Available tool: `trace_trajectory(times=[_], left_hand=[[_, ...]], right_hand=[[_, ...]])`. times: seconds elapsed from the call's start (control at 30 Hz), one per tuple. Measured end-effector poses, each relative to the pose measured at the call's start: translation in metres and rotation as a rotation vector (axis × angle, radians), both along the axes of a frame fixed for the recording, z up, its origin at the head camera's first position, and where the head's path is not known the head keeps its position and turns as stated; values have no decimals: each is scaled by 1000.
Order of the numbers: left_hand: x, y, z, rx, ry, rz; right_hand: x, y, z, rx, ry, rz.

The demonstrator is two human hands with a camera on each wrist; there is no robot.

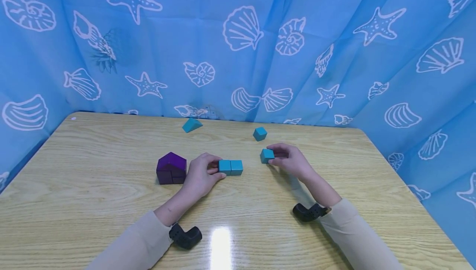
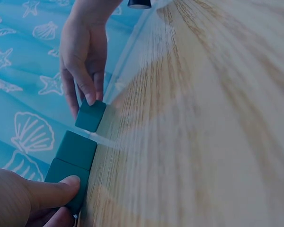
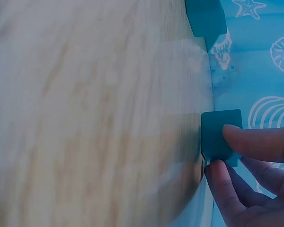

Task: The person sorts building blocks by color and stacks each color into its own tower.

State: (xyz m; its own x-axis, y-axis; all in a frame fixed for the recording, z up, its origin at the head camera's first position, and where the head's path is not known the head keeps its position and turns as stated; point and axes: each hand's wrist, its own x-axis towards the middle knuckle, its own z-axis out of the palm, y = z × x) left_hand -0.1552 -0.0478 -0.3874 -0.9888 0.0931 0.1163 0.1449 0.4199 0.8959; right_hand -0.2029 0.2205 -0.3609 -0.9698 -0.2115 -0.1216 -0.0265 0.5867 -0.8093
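Two blue cubes stand side by side in the middle of the table. My left hand [image 1: 201,175] grips the left cube [image 1: 224,167], its thumb on the near face in the left wrist view. The other cube [image 2: 76,150] touches it on the right and has no fingers on it. Farther right, my right hand [image 1: 289,162] pinches a third blue cube [image 1: 266,156] between thumb and fingers, a gap away from the pair. Its thumb lies across one face of that cube [image 3: 219,135] in the right wrist view.
A small house shape of purple blocks [image 1: 171,169] stands just left of my left hand. Toward the back edge lie a blue triangular block [image 1: 191,125] and another blue cube [image 1: 260,134]. A blue curtain [image 1: 208,47] hangs behind the wooden table [image 1: 93,204].
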Motion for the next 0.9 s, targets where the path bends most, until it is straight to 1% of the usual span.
trace_trajectory(times=[0.03, 0.2, 0.27, 0.5, 0.77, 0.9], left_hand=[[0, 0, 0, -5, 7, -4], [0, -1, 0, 1, 4, -4], [0, -1, 1, 9, -8, 2], [0, 0, 1, 12, -3, 2], [1, 0, 1, 11, 1, 2], [1, 0, 1, 11, 2, -4]], right_hand=[[0, 0, 0, -3, -4, -1], [-1, 0, -1, -7, -20, -16], [-1, -1, -1, -10, -26, -21], [2, -5, 0, -28, -36, -25], [7, -15, 7, -81, -6, 0], [8, -21, 8, -117, -21, -8]])
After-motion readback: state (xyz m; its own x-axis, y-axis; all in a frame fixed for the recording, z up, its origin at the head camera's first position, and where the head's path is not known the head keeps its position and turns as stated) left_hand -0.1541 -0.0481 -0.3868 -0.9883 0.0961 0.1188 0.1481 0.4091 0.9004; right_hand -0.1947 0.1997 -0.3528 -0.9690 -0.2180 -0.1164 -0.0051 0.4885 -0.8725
